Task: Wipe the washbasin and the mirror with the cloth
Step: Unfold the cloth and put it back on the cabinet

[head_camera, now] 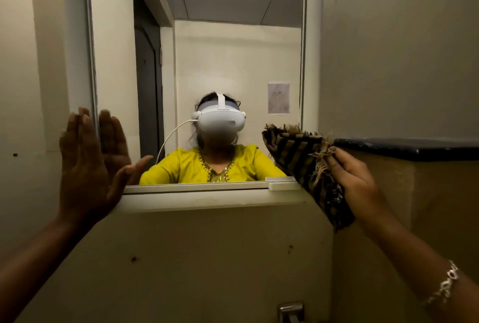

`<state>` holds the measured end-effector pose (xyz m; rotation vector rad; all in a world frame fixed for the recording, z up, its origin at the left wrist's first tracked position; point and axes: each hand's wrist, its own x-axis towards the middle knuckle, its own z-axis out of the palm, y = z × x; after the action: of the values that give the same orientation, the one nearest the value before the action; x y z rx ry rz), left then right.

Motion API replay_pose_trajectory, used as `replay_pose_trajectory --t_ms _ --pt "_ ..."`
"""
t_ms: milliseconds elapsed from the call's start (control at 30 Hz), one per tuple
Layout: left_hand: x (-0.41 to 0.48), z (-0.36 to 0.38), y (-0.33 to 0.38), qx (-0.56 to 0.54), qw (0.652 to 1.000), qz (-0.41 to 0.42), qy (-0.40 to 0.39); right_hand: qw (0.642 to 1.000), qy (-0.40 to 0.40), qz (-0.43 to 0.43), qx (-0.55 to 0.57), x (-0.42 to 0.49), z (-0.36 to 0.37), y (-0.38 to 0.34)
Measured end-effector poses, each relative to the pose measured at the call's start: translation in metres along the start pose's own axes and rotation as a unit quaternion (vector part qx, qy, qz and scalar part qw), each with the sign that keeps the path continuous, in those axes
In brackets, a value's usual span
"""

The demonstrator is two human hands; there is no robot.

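A tall framed mirror [233, 50] hangs on the wall straight ahead. My left hand [88, 164] lies flat and open against the mirror's lower left corner and frame, fingers up. My right hand [355, 180] grips a brown and black striped cloth [303, 159] with frayed edges. The cloth is pressed at the mirror's lower right corner and hangs down over the frame. The washbasin itself is out of view; only the top of a metal tap [290, 311] shows at the bottom edge.
A cream ledge [207, 198] runs under the mirror, with a plain wall panel below it. A dark countertop [414, 149] sits on a partition at the right. The mirror reflects a person in a yellow top wearing a white headset.
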<state>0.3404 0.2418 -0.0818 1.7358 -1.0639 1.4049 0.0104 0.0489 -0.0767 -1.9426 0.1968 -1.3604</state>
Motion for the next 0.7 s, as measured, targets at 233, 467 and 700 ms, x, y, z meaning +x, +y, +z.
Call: replay_pose_trajectory --t_ms 233,467,700 --pt "0.02 -0.026 0.106 -0.303 0.952 0.049 -0.015 0.96 -0.08 0.153 0.221 -0.005 0.015 -0.044" --pt "0.025 -0.06 0.152 -0.596 0.783 -0.062 -0.167 0.929 -0.166 0.218 0.249 -0.014 0.039 -0.058" --pt "0.019 -0.074 0.144 -0.635 0.731 -0.148 -0.202 0.911 -0.163 0.241 0.292 -0.017 0.048 -0.054"
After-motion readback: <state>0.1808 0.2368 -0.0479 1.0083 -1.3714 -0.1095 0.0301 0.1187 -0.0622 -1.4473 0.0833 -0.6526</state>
